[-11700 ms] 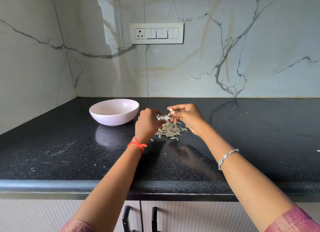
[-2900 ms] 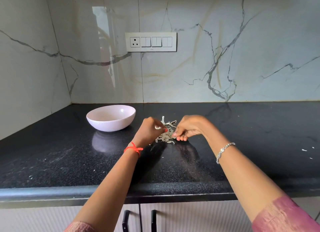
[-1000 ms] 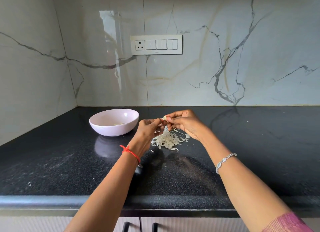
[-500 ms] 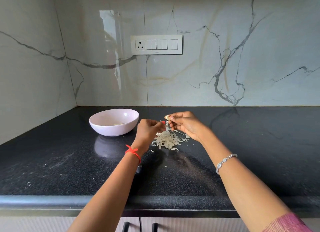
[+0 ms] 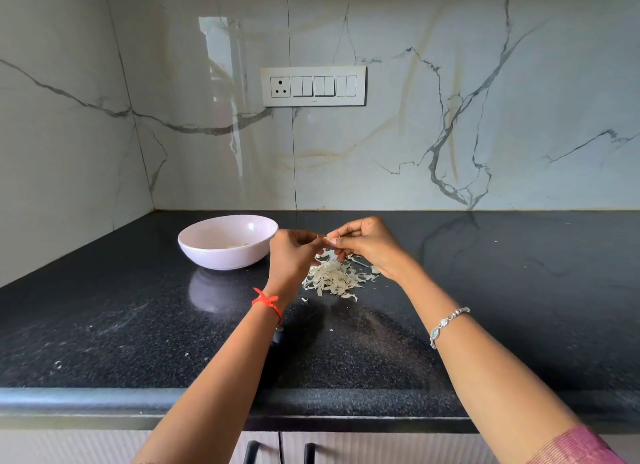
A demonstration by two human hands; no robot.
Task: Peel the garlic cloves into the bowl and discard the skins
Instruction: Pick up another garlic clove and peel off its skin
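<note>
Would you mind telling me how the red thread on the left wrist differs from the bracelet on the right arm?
The red thread is a thin knotted cord; the bracelet is a silvery beaded chain. The red thread sits close behind the left hand; the bracelet lies farther back from the right hand, on the forearm. Each circles one arm.

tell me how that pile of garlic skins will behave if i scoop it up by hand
The skins look like thin, curled, papery strips, so probably very light and floppy. They lie loose, so a push would likely scatter them; stray flakes already dot the countertop. A cupped scoop seems safer than a pinch.
</note>
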